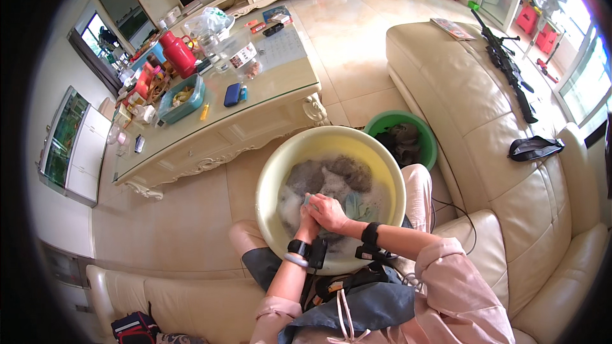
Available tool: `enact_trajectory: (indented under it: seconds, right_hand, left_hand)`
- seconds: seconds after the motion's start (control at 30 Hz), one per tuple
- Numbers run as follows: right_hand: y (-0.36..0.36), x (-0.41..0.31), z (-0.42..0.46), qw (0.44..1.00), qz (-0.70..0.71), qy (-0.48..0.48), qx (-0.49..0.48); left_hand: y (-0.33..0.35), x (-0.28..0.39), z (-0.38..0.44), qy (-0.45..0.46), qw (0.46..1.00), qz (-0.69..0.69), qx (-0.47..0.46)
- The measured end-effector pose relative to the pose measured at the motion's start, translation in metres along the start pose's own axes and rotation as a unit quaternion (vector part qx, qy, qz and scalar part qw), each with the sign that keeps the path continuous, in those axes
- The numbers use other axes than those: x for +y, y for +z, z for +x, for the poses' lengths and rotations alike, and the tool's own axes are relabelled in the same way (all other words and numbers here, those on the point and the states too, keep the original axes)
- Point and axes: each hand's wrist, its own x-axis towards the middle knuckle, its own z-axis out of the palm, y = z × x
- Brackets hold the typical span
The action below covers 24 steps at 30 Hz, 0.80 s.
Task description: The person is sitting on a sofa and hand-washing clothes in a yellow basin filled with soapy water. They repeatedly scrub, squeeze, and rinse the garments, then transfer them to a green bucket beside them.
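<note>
A pale yellow plastic basin (270, 167) stands between my knees, holding sudsy water (291, 200) and wet cloth. My left hand (307, 220) and my right hand (330, 211) are pressed together over the suds, both gripping a light teal cloth (307, 198), mostly covered by my fingers. To the right of my hands, more teal cloth (356, 206) lies in the water. Dark grey laundry (351, 172) floats in foam toward the basin's far side. Both of my wrists carry black straps with small devices.
A green tub (432, 145) with dark clothes (406, 141) touches the basin's far right. Beyond stands a glass-topped coffee table (287, 76) bearing a red thermos (177, 52) and clutter. A beige leather sofa (440, 76) runs along the right; a cable (471, 222) trails near it.
</note>
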Motion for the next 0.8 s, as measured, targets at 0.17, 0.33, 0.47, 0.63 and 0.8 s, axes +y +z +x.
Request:
enact_trajectory:
  seconds: [0.17, 0.33, 0.47, 0.63, 0.8]
  right_hand:
    - [-0.046, 0.03, 0.042, 0.967, -0.036, 0.163, -0.191]
    - [-0.074, 0.022, 0.045, 0.918, 0.041, 0.111, -0.38]
    - [-0.11, -0.018, 0.047, 0.907, -0.014, 0.116, -0.404]
    - [-0.149, -0.038, 0.051, 0.914, 0.081, 0.098, -0.386]
    - [-0.148, -0.005, 0.063, 0.944, -0.12, 0.137, -0.274]
  left_hand:
    - [0.007, 0.025, -0.021, 0.015, 0.985, 0.158, -0.061]
    - [0.007, 0.062, -0.04, 0.104, 0.95, 0.24, -0.171]
    - [-0.015, 0.072, -0.04, 0.169, 0.864, 0.411, -0.238]
    - [-0.01, 0.076, -0.045, 0.128, 0.764, 0.608, -0.173]
    - [-0.027, 0.079, -0.038, 0.09, 0.931, 0.29, -0.201]
